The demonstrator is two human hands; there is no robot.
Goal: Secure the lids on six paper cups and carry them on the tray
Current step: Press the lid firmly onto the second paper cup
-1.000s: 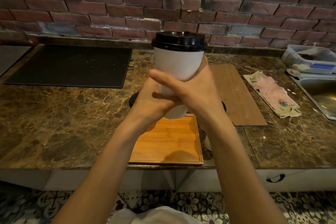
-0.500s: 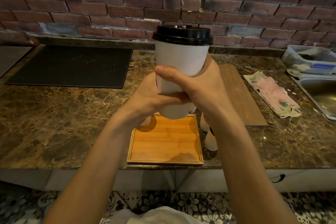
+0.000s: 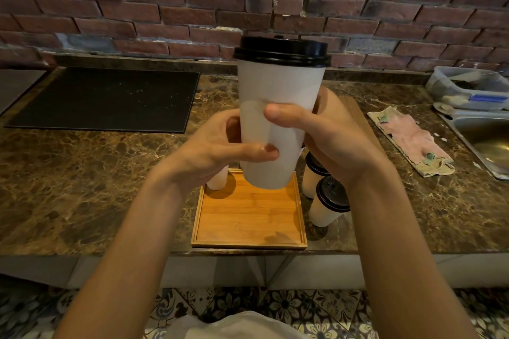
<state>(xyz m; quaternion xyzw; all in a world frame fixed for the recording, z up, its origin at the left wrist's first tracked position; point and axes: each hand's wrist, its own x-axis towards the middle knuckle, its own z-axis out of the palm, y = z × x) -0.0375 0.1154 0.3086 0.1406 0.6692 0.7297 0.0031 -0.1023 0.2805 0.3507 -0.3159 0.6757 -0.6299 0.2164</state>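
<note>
A tall white paper cup (image 3: pixel 278 96) with a black lid (image 3: pixel 282 51) is held upright in the air above the wooden tray (image 3: pixel 249 217). My left hand (image 3: pixel 217 148) grips its lower part from the left, thumb across the front. My right hand (image 3: pixel 327 135) wraps it from the right, thumb on the front. Two lidded cups (image 3: pixel 327 203) stand on the counter just right of the tray, partly hidden by my right wrist. Another cup's base (image 3: pixel 217 180) shows at the tray's back left corner, behind my left hand.
The marble counter (image 3: pixel 82 187) holds a black mat (image 3: pixel 107 99) at the left, a wooden board (image 3: pixel 360 121) behind my right hand and a pink cloth (image 3: pixel 410 140). A sink (image 3: pixel 487 140) and a plastic container (image 3: pixel 468 88) sit at the far right. A brick wall backs the counter.
Both hands have raised the lidded cup higher and closer to the camera. My hands have slid lower on the cup, uncovering the cups right of the tray.
</note>
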